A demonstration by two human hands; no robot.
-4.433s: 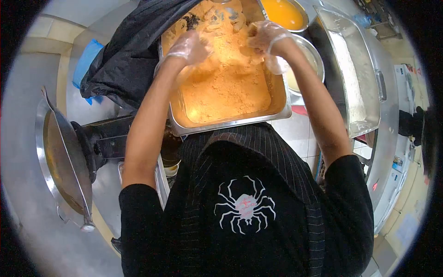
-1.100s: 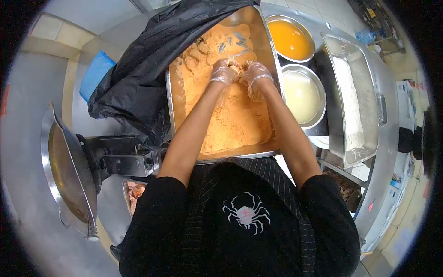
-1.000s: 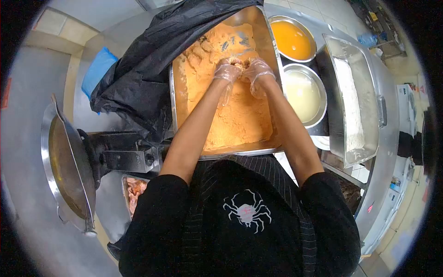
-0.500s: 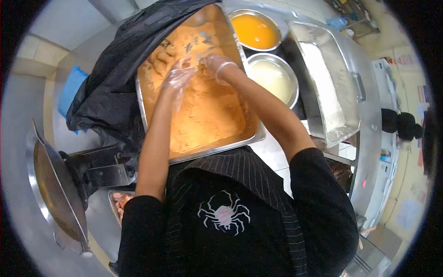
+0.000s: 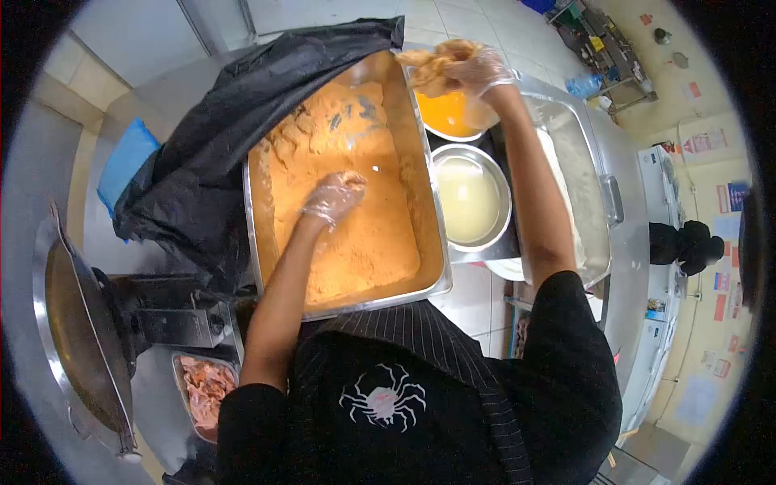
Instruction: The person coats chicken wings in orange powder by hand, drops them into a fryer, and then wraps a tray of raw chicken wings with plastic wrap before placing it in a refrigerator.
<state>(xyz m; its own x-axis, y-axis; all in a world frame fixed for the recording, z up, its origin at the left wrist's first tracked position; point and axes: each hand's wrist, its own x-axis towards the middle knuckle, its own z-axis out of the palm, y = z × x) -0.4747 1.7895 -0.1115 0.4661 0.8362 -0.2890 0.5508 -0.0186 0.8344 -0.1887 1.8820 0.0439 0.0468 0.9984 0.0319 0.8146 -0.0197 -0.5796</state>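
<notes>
My right hand (image 5: 489,73), in a clear plastic glove, is closed around a lumpy, crumb-coated piece of meat (image 5: 435,69). It holds the piece up over the bowl of orange liquid (image 5: 453,117), which the hand partly covers. My left hand (image 5: 330,202), also gloved, hovers over or rests on the orange crumbs (image 5: 364,250) in a deep metal tray (image 5: 443,242). Its fingers are curled and dusted with crumbs; what lies inside them, if anything, is hidden. Several coated lumps (image 5: 295,133) lie in the crumbs near the tray's upper left.
A bowl of pale liquid (image 5: 469,198) stands right of the tray. Beyond it is a metal pan with white powder (image 5: 594,170). Black plastic (image 5: 218,121) drapes over the tray's left side. Lower left are a tray of raw meat (image 5: 208,388) and a large wok (image 5: 81,339).
My right hand has lifted out of the crumbs, moving up and right with the coated piece in it. My left hand has moved down and slightly right, its fingers now curled.
</notes>
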